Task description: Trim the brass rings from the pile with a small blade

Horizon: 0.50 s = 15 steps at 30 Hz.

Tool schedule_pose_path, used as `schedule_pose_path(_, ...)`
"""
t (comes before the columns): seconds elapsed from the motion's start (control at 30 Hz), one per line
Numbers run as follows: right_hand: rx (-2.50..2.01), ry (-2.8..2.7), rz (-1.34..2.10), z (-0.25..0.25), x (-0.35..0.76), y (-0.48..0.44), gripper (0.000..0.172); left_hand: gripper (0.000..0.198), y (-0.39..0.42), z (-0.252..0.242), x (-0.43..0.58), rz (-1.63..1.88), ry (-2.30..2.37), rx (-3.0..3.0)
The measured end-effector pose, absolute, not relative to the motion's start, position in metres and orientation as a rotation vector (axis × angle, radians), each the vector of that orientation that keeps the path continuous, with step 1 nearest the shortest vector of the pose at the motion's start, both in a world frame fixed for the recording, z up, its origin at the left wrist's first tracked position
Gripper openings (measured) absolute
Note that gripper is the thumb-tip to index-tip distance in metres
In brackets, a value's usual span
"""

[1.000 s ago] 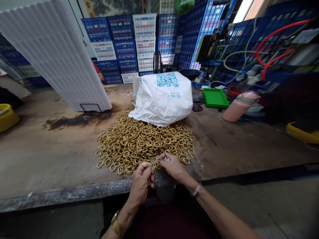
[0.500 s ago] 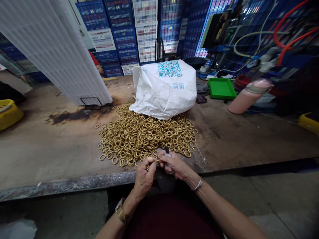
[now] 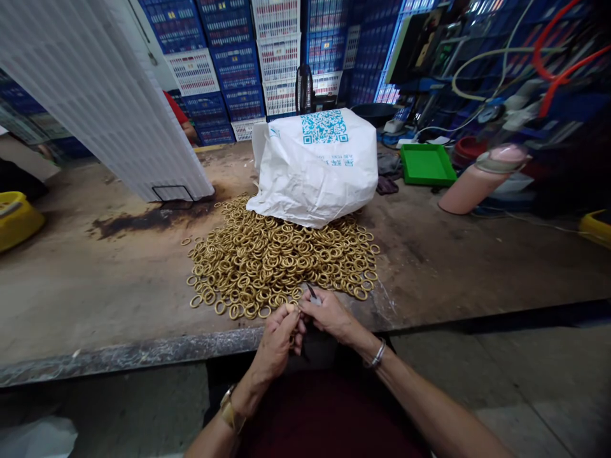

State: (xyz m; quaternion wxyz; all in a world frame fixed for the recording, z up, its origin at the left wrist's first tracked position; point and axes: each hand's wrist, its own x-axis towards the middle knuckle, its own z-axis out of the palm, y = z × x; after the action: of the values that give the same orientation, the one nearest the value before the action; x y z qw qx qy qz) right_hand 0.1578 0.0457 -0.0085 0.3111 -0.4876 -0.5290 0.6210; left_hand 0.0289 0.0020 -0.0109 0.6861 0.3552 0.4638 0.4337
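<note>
A wide heap of gold-coloured rings (image 3: 267, 261) lies on the worktable (image 3: 119, 286). Just in front of it, at the table's edge, my left hand (image 3: 281, 334) is closed on a ring, which its fingers mostly cover. My right hand (image 3: 331, 315) meets it at the fingertips and is wrapped round a small knife (image 3: 313, 296), whose dark blade points up and to the left. Behind the heap rests a crumpled white sack (image 3: 315, 165) with a blue printed code, its open mouth over the rings.
At the left stand a tall white ribbed panel (image 3: 119, 102) and a yellow basin (image 3: 19, 219). A green tray (image 3: 427, 164) and a pink bottle (image 3: 477, 181) are at the right. Stacked crates (image 3: 238, 76) and part of a person (image 3: 184, 121) show behind.
The knife blade has tilted further to the left. My left hand has turned a little, its lower fingers now showing beneath the ring. The whole view has shifted slightly.
</note>
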Motion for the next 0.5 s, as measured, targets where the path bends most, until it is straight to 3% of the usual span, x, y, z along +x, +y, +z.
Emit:
schedule_pose_path(0.17,-1.35,-1.438,1.582,-0.012,0.159,0.048,0.015,0.028,0.002,-0.008,0.03,0.996,1.012,0.746)
schedule_pose_path(0.33,-1.42,-1.865,1.022,-0.019,0.166,0.045,0.014,0.028,0.004,-0.007,0.031,1.051,1.109,0.761)
schedule_pose_path(0.5,-1.382,-2.28,0.795,-0.018,0.167,0.035,0.013,0.03,0.005,-0.007,0.031,1.041,1.232,0.887)
